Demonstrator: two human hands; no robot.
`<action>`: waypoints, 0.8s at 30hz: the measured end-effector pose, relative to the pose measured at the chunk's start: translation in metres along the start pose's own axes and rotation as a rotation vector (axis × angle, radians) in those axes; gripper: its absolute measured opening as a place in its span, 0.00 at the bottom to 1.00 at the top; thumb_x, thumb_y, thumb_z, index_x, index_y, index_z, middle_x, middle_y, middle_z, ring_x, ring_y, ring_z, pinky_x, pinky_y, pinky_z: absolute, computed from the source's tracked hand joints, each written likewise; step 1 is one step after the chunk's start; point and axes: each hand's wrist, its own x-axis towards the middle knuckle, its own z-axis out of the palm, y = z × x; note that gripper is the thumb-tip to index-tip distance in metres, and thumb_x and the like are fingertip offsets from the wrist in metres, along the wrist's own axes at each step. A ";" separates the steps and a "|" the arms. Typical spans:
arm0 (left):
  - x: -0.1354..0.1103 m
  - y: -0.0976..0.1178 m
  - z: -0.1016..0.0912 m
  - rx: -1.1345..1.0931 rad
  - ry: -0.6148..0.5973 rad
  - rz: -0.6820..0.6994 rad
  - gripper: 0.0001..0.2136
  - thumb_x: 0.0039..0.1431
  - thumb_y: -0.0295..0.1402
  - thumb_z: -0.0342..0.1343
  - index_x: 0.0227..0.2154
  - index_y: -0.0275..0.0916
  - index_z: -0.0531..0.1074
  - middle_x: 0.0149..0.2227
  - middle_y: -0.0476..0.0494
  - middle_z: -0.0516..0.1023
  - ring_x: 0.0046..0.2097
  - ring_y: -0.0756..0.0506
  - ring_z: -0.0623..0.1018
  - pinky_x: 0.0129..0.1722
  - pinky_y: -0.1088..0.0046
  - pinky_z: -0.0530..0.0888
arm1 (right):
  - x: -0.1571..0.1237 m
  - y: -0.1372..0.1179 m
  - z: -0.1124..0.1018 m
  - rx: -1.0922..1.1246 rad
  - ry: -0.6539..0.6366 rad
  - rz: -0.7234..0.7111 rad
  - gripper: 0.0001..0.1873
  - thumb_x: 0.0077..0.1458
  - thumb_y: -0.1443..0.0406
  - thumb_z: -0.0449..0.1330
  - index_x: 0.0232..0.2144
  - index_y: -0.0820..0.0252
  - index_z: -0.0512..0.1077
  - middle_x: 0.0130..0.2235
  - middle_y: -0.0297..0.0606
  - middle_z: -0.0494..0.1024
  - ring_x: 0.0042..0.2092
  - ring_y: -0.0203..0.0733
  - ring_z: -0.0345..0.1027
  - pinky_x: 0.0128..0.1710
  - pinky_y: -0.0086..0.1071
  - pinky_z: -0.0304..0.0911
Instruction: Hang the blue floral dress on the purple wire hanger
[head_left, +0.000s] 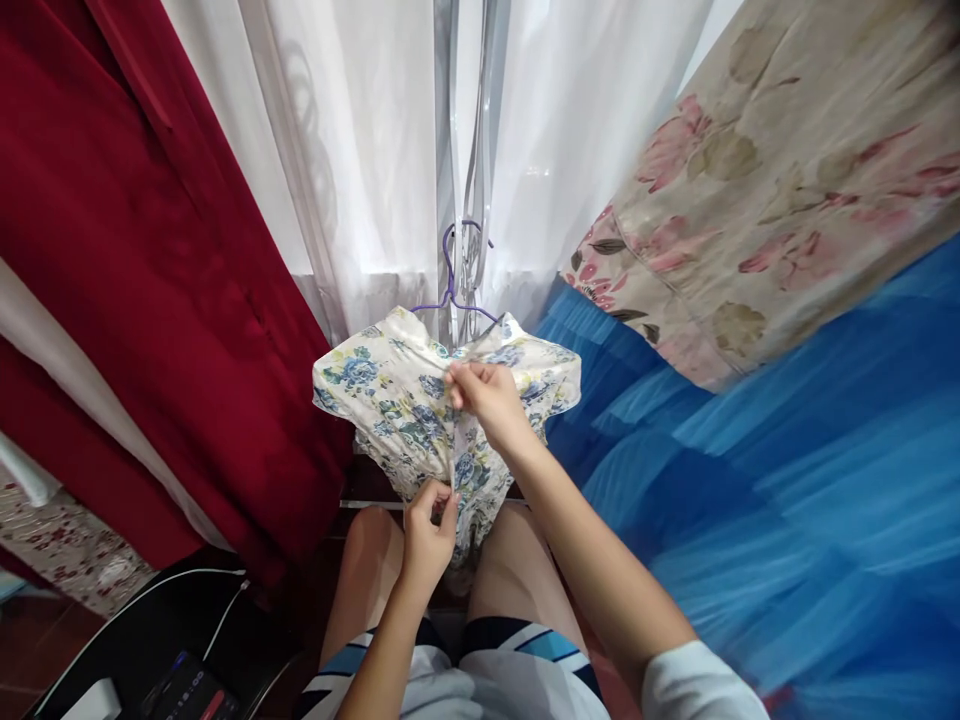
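A white dress (405, 410) with blue and yellow flowers hangs from a purple wire hanger (448, 285) in front of me. Its front or back opening runs down the middle. High on that opening, near the neckline, my right hand (487, 395) pinches the fabric edge. Lower down, by the waist, my left hand (431, 520) is closed on the same edge, thumb against fingers. Between the two hands the edge looks drawn straight. Any small fastener under the fingertips is hidden. The dress's lower part falls between my knees.
White curtains (367, 130) hang behind the hanger. A red curtain (187, 300) is on the left; beige floral cloth (780, 190) and blue tulle (787, 500) crowd the right. A phone (196, 690) and a white cable (225, 620) lie on a black surface at lower left.
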 end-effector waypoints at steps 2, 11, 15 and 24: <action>-0.005 -0.005 0.004 -0.008 0.005 -0.001 0.10 0.65 0.33 0.53 0.27 0.38 0.66 0.28 0.47 0.70 0.33 0.48 0.71 0.35 0.74 0.67 | 0.018 -0.017 0.005 0.040 0.006 -0.027 0.18 0.55 0.54 0.60 0.21 0.60 0.70 0.15 0.30 0.68 0.18 0.30 0.51 0.20 0.28 0.44; 0.051 0.043 -0.034 -0.027 0.234 0.163 0.12 0.65 0.35 0.56 0.50 0.40 0.72 0.38 0.43 0.76 0.40 0.45 0.76 0.43 0.69 0.73 | -0.003 -0.022 0.007 0.027 0.033 -0.108 0.11 0.58 0.61 0.56 0.25 0.58 0.67 0.15 0.27 0.67 0.17 0.32 0.53 0.20 0.28 0.47; 0.128 0.107 -0.069 0.085 0.178 0.482 0.16 0.69 0.33 0.49 0.57 0.42 0.70 0.41 0.42 0.77 0.41 0.46 0.76 0.46 0.68 0.73 | -0.009 -0.021 0.002 -0.044 -0.007 -0.181 0.10 0.59 0.62 0.56 0.26 0.58 0.67 0.17 0.27 0.67 0.20 0.33 0.58 0.22 0.27 0.51; 0.176 0.141 -0.079 0.317 0.225 0.717 0.09 0.68 0.32 0.50 0.36 0.36 0.74 0.36 0.44 0.77 0.40 0.47 0.76 0.44 0.71 0.70 | 0.002 0.017 0.001 -0.407 0.134 -0.303 0.12 0.60 0.61 0.56 0.25 0.56 0.63 0.20 0.27 0.64 0.22 0.34 0.57 0.25 0.29 0.51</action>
